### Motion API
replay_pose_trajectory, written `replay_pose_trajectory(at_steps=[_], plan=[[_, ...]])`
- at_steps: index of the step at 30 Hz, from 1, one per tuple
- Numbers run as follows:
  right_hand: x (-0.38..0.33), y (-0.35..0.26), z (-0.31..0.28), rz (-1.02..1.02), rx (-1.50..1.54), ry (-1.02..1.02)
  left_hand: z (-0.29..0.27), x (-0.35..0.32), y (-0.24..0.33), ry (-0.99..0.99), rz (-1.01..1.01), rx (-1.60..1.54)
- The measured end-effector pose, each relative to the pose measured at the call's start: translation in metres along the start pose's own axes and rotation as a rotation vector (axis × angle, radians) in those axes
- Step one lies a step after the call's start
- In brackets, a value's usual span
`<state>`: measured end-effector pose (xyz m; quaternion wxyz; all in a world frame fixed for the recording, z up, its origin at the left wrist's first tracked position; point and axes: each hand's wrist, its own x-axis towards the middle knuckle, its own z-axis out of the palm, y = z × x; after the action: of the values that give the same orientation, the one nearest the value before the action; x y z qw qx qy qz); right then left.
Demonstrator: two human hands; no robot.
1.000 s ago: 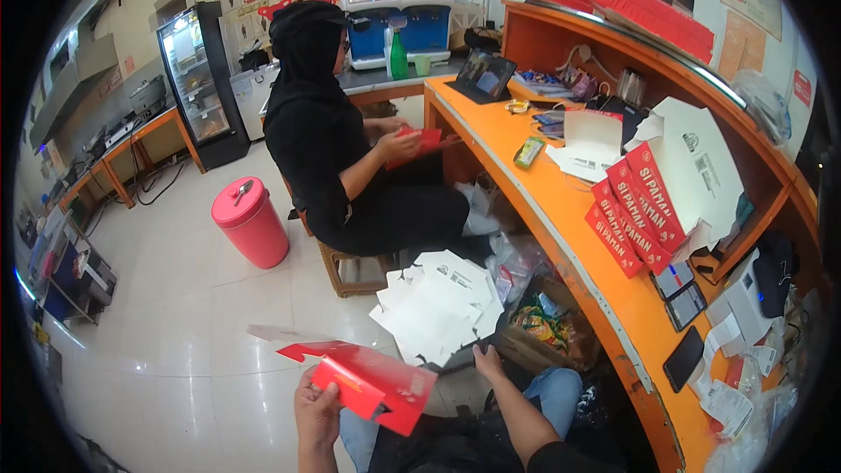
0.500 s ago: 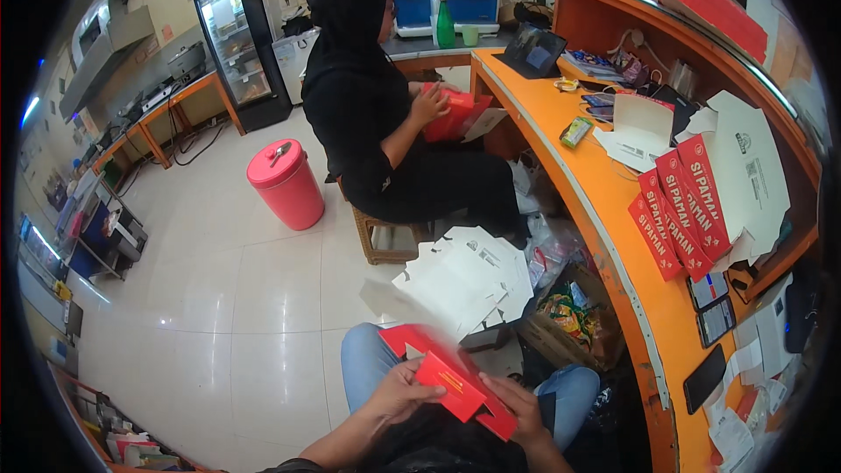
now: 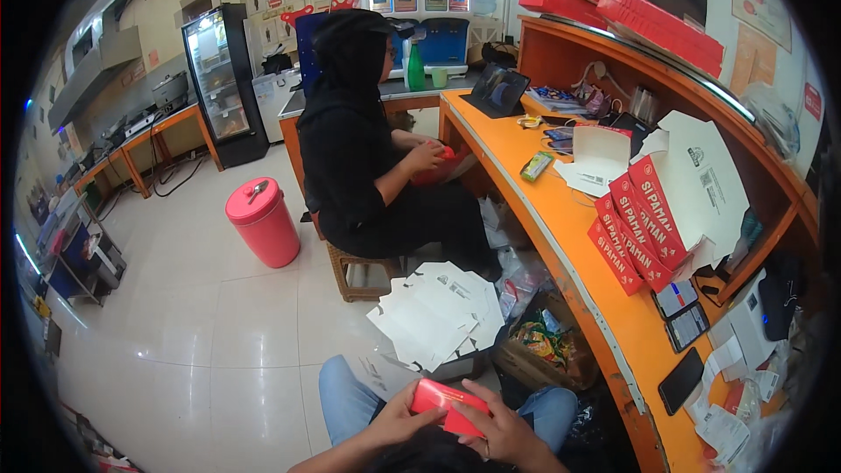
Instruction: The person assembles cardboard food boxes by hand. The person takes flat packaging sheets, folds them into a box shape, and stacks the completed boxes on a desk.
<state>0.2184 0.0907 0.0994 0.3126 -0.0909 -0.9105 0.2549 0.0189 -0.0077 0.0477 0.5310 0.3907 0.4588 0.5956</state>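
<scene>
Box (image 3: 452, 400): we are holding it just this side of the stack (image 3: 431, 315).
Left hand (image 3: 399, 420): we are gripping the box, thumb on top.
Right hand (image 3: 508, 432): we are gripping it too, fingers lying along it.
Fold: pressing evenly with 2 hands should be keeping it square for us.

bold white lettering (image 3: 654, 201) marks the red boxes (image 3: 616, 254) (small dark print (image 3: 452, 281) marks the white sheets (image 3: 429, 326)).

Left hand (image 3: 399, 421) and right hand (image 3: 508, 434) are gripping a red carton (image 3: 449, 399) between them. White card blanks (image 3: 438, 314) are lying piled just beyond. Co-worker (image 3: 350, 136) in black is sitting, holding red card (image 3: 430, 178). Pink bin (image 3: 265, 228) is standing at left.
</scene>
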Motion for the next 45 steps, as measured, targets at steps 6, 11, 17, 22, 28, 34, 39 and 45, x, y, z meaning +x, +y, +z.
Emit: replay_pose_trajectory(at_steps=[6,11,17,22,28,34,39,45], plan=[[0.012,0.003,-0.026,-0.188,-0.042,-0.312,-0.017,0.002,0.020,-0.172,-0.361,-0.193],[0.016,0.008,-0.009,-0.231,-0.161,-0.305,-0.022,-0.006,0.009,-0.138,-0.375,-0.327],[0.019,-0.003,0.018,-0.136,-0.318,-0.035,-0.023,-0.017,0.014,-0.045,-0.288,-0.453],[0.022,0.011,0.017,-0.219,-0.110,-0.163,-0.033,-0.018,0.022,-0.106,-0.347,-0.562],[0.012,0.008,0.030,-0.090,-0.225,-0.078,-0.030,-0.014,0.015,-0.118,-0.324,-0.618],[0.009,0.009,0.021,0.250,0.413,-0.087,-0.053,-0.003,0.006,-0.241,-0.255,-0.263],[0.014,0.015,0.010,-0.043,-0.098,-0.071,-0.061,0.017,0.009,-0.016,-0.281,-0.461],[0.009,0.016,0.008,-0.072,-0.142,-0.002,-0.046,0.018,-0.007,0.336,-0.116,-0.459]])
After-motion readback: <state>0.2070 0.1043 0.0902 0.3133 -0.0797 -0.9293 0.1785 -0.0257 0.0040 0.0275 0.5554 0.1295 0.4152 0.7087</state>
